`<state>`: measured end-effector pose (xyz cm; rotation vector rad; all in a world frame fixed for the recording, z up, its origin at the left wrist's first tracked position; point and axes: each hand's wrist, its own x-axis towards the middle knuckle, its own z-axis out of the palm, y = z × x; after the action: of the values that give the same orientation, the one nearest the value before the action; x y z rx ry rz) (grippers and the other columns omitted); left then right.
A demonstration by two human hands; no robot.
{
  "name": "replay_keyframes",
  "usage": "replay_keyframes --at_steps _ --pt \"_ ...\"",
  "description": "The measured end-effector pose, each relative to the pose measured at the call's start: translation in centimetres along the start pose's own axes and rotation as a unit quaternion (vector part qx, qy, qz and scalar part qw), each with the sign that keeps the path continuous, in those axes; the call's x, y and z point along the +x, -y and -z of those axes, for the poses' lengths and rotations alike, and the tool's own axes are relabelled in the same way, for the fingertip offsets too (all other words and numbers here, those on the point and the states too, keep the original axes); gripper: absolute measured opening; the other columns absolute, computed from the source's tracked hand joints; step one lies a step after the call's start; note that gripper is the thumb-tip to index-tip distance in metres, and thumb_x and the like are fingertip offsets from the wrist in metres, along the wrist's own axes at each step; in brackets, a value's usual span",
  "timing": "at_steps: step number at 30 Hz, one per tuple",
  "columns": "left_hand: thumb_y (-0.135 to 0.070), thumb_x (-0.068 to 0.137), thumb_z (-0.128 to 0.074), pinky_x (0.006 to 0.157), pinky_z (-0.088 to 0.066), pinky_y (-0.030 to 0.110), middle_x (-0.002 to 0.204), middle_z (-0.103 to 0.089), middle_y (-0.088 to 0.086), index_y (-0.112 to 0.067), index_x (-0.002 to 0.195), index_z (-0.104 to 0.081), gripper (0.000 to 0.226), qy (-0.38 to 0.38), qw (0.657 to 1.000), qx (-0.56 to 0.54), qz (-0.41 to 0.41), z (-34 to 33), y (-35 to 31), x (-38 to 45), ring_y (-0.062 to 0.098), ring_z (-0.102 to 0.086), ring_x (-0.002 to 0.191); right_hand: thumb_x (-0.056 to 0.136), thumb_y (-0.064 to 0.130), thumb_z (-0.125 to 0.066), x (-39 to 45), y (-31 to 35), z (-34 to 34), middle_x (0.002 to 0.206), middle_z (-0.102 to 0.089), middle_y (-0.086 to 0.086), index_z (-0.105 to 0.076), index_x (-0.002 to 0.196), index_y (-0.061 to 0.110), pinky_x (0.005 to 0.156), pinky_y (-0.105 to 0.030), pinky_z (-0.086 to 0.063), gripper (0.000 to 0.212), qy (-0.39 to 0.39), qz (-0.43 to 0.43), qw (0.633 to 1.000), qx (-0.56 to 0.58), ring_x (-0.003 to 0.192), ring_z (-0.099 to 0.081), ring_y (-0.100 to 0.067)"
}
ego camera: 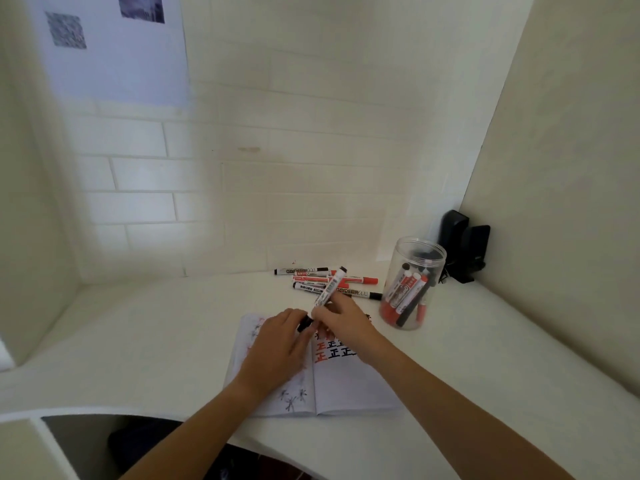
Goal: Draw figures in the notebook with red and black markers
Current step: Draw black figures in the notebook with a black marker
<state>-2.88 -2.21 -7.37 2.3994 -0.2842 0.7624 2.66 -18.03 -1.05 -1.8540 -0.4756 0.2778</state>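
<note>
Desk: white desk [145, 334], tiled wall behind.
Notebook [346, 386]: laid open beneath both hands.
Right hand [341, 315]: fingers closed around black marker [330, 289], barrel angled toward 1 o'clock.
Left hand [277, 344]: fingertips pinched on the cap [304, 323], at the marker's 7 o'clock end.

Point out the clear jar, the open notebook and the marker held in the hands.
clear jar [412, 271], head view, upper wall.
open notebook [353, 386], head view, bare right page.
marker [330, 289], head view, mid barrel.

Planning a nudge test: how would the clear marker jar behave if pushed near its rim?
The clear jar is tall and narrow, so it would probably tip rather than slide. It looks like light plastic, part-filled with leaning markers, so the load may shift. No lid shows; markers could spill.
</note>
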Motion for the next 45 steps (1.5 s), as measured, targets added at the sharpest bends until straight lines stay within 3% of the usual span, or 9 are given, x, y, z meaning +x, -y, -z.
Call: replay_keyframes --at_steps 7,12,15,19,24,31,37,41,45 --pt "-0.043 0.105 -0.03 0.074 -0.033 0.024 0.096 -0.056 -0.012 -0.023 0.11 -0.061 0.037 -0.006 0.996 0.08 -0.033 0.0 0.2 -0.1 0.003 -0.042 0.082 0.095 0.018 -0.073 -1.9 -2.8 3.5 0.079 -0.065 -0.011 -0.068 0.099 0.006 0.063 -0.029 -0.049 0.014 -0.058 0.003 0.979 0.194 0.066 -0.058 -0.019" --pt "-0.037 0.106 -0.029 0.074 -0.034 0.029 0.092 -0.047 -0.014 -0.025 0.103 -0.054 0.027 0.025 0.995 0.09 -0.048 -0.3 0.6 0.0 0.009 -0.042 0.081 0.097 0.021 -0.069 -2.8 -4.6 4.8 0.071 -0.067 0.003 -0.065 0.085 0.014 0.065 -0.024 -0.051 0.014 -0.038 0.099 0.989 -0.104 0.064 -0.061 -0.009" --pt "-0.04 0.106 -0.027 0.076 -0.039 0.034 0.092 -0.052 -0.011 -0.024 0.1 -0.053 0.032 0.05 0.992 0.091 -0.067 -0.5 0.4 0.0 0.012 -0.046 0.083 0.098 0.037 -0.059 -3.4 -5.2 3.8 0.089 -0.066 0.01 -0.065 0.101 0.023 0.07 -0.021 -0.043 0.015 -0.064 0.237 0.899 -0.363 0.077 -0.058 -0.006" --pt "-0.03 0.106 -0.037 0.072 -0.032 0.031 0.092 -0.056 -0.005 -0.025 0.099 -0.049 0.014 0.077 0.987 0.073 -0.122 -0.5 0.3 -0.2 0.012 -0.045 0.082 0.098 0.036 -0.053 -3.8 -6.8 0.8 0.099 -0.072 0.0 -0.068 0.114 0.017 0.066 -0.026 -0.053 0.029 -0.133 0.346 0.803 -0.467 0.083 -0.067 -0.016" --pt "-0.015 0.099 -0.049 0.073 -0.033 0.032 0.092 -0.056 -0.003 -0.024 0.096 -0.048 0.009 0.1 0.983 0.094 -0.125 -0.5 0.4 -0.1 0.018 -0.049 0.084 0.1 0.039 -0.046 -4.3 -7.2 -0.1 0.092 -0.07 0.002 -0.07 0.113 0.02 0.05 -0.03 -0.05 0.033 -0.158 0.321 0.821 -0.445 0.071 -0.067 -0.019" --pt "-0.006 0.091 -0.053 0.072 -0.022 0.029 0.093 -0.057 -0.002 -0.021 0.096 -0.05 0.015 0.115 0.98 0.098 -0.131 -0.3 0.2 -0.2 0.017 -0.05 0.085 0.101 0.044 -0.046 -4.7 -6.9 -0.2 0.072 -0.064 0.002 -0.069 0.113 0.023 0.039 -0.032 -0.047 0.033 -0.17 0.322 0.801 -0.475 0.05 -0.06 -0.021" --pt "-0.022 0.102 -0.04 0.07 -0.028 0.032 0.084 -0.042 -0.013 -0.028 0.09 -0.045 0.014 0.063 0.992 0.04 -0.102 0.4 0.3 0.0 0.009 -0.037 0.078 0.104 0.05 -0.041 -5.2 -6.9 0.6 0.064 -0.067 0.001 -0.068 0.113 0.03 0.04 -0.033 -0.049 0.035 -0.197 0.285 0.8 -0.49 0.05 -0.063 -0.021" --pt "-0.029 0.103 -0.043 0.075 -0.037 0.032 0.093 -0.047 -0.014 -0.022 0.104 -0.056 0.014 0.044 0.994 0.063 -0.074 -0.1 0.4 0.0 0.007 -0.042 0.083 0.106 0.05 -0.036 -5.5 -6.6 0.5 0.091 -0.073 0.002 -0.061 0.123 0.027 0.052 -0.037 -0.056 0.038 -0.195 0.236 0.836 -0.456 0.069 -0.07 -0.021" --pt "-0.024 0.102 -0.051 0.083 -0.041 0.027 0.104 -0.054 -0.009 -0.023 0.116 -0.063 0.019 0.02 0.997 0.073 0.0 -0.7 1.2 -0.1 0.008 -0.048 0.092 0.103 0.027 -0.042 -5.6 -6.4 0.9 0.125 -0.064 -0.003 -0.046 0.146 0.02 0.077 -0.036 -0.057 0.044 -0.192 0.176 0.877 -0.404 0.1 -0.066 -0.023"
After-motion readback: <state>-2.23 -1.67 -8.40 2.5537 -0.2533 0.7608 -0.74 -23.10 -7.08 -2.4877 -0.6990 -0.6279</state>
